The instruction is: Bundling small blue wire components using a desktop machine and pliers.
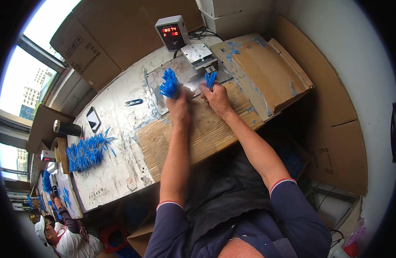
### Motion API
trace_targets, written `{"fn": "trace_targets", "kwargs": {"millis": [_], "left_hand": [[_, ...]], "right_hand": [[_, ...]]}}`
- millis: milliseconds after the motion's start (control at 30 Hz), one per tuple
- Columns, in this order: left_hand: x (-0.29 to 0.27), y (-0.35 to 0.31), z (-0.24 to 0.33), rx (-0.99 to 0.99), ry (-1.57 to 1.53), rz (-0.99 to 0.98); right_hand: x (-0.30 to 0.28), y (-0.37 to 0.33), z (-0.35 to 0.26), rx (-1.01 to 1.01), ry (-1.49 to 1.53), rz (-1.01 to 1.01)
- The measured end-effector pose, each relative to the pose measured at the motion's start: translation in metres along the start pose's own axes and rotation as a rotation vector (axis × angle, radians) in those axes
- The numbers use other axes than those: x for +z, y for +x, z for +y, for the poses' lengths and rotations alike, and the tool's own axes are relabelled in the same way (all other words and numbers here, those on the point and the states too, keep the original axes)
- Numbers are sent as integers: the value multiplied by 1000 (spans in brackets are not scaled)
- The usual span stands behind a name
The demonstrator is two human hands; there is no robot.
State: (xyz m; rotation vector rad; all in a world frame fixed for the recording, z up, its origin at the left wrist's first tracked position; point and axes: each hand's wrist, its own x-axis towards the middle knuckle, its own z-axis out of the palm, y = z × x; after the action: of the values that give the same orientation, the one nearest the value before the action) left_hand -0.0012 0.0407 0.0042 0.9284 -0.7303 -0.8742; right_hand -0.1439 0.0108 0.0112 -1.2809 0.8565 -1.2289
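Note:
My left hand [179, 106] is closed around a thick bundle of thin blue wire-like strips [168, 83], whose ends fan out above the fist. Just right of it, my right hand [217, 99] pinches a smaller bunch of blue strips [210, 79]. That bunch points up toward the front of a small metal machine [199, 55], close to its slot; whether it touches the machine I cannot tell. Both hands are over the edge of a corrugated cardboard sheet [198, 133] on the worktable. The strips' lower ends are hidden in my fingers.
A white counter box [171, 32] with a red display stands behind the machine. A cardboard box [269, 75] lies to the right. On the left are blue snips [133, 102], a phone [93, 119], a dark cylinder [67, 128] and a heap of blue strips [88, 151]. A co-worker [62, 234] sits lower left.

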Motion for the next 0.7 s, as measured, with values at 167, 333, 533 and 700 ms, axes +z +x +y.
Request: {"fn": "trace_targets", "kwargs": {"millis": [167, 333, 533, 700], "left_hand": [[6, 1, -3, -25, 3, 61], [2, 4, -2, 37, 8, 80], [19, 2, 9, -60, -5, -33], [-4, 12, -2, 59, -77, 123]], "right_hand": [[-8, 1, -6, 149, 47, -77], [-3, 7, -8, 137, 16, -95], [-6, 8, -18, 150, -158, -255], [2, 6, -3, 99, 37, -19]]}}
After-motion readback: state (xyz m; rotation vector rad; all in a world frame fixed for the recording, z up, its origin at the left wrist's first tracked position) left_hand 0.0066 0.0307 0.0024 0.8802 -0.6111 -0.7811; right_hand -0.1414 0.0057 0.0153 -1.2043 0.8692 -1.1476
